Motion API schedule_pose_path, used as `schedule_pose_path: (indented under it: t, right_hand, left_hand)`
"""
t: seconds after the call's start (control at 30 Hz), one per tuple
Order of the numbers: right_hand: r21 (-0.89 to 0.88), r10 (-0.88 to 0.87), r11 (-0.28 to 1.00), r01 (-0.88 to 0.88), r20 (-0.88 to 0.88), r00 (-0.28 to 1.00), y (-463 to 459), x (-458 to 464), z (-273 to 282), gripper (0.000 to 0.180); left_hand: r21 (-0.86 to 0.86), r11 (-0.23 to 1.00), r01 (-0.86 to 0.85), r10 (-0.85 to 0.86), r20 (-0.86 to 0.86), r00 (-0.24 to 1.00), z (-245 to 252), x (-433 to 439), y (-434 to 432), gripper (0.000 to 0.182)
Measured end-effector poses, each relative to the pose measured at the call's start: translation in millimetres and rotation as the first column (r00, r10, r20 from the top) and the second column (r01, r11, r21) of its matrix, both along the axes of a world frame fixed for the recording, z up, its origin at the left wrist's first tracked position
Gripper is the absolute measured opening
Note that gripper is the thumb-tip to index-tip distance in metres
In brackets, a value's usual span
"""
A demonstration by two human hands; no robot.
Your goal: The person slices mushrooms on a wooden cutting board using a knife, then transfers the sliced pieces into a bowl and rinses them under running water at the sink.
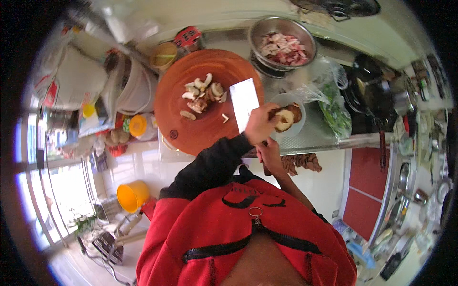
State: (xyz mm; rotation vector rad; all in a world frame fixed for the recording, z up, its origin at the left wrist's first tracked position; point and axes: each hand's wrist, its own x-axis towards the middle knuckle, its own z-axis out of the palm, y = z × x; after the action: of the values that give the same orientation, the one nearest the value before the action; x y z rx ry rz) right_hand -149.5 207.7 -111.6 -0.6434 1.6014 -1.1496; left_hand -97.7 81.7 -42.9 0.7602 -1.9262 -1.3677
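My left hand [263, 121] reaches across to a translucent bowl [300, 125], its fingers on a shiitake mushroom [285, 120] with the pale underside showing. Another brown mushroom cap [295, 110] lies beside it in the bowl. Below, my right hand [269, 152] is closed around the cleaver's handle, which is mostly hidden by my hands. The broad metal blade of the cleaver [244, 98] rests over the right part of a round wooden cutting board [222, 66]. Cut mushroom pieces [202, 93] are heaped on the board, with small bits nearer its lower edge.
A steel bowl [254, 34] of cut raw meat [284, 48] stands behind the bowl of mushrooms. Right of them lie leafy greens in a plastic bag [334, 112] and a black wok [372, 93]. Containers line the left, including a jar with an orange lid [138, 125].
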Motion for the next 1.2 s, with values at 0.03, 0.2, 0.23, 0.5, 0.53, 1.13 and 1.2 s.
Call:
schedule_pose_path:
  t: [0.03, 0.2, 0.23, 0.5, 0.53, 1.13, 1.2]
  right_hand:
    - [0.000, 0.031, 1.000, -0.031, -0.046, 0.998, 0, -2, 3, 0.029]
    - [0.026, 0.150, 0.989, -0.148, -0.210, 0.966, -2, -1, 14, 0.031]
    - [0.056, 0.170, 0.985, -0.160, -0.294, 0.941, -4, 1, 17, 0.032]
    - [0.083, 0.396, 0.829, -0.552, -0.784, 0.478, -18, 9, 39, 0.028]
    - [0.097, 0.405, 0.813, -0.574, -0.802, 0.439, -20, 12, 40, 0.026]
    - [0.303, 0.454, 0.733, -0.610, -0.885, 0.106, -28, 34, 63, 0.020]
    - [0.311, 0.461, 0.723, -0.617, -0.882, 0.095, -31, 31, 62, 0.019]
  left_hand:
    - [0.246, 0.968, -0.037, 0.041, -0.013, 0.999, 3, 27, -1, 0.025]
    - [0.458, 0.745, -0.485, 0.486, 0.127, 0.865, -13, 137, 9, 0.021]
    - [0.453, 0.695, -0.559, 0.547, 0.173, 0.819, -24, 150, 12, 0.019]
    - [0.334, 0.549, -0.766, 0.661, 0.387, 0.643, -118, 194, 8, 0.025]
    - [0.207, 0.592, -0.779, 0.704, 0.337, 0.625, -123, 195, 9, 0.025]
    - [0.140, 0.566, -0.812, 0.755, 0.308, 0.579, -136, 196, 9, 0.023]
    - [0.165, 0.570, -0.805, 0.753, 0.287, 0.592, -135, 195, 8, 0.023]
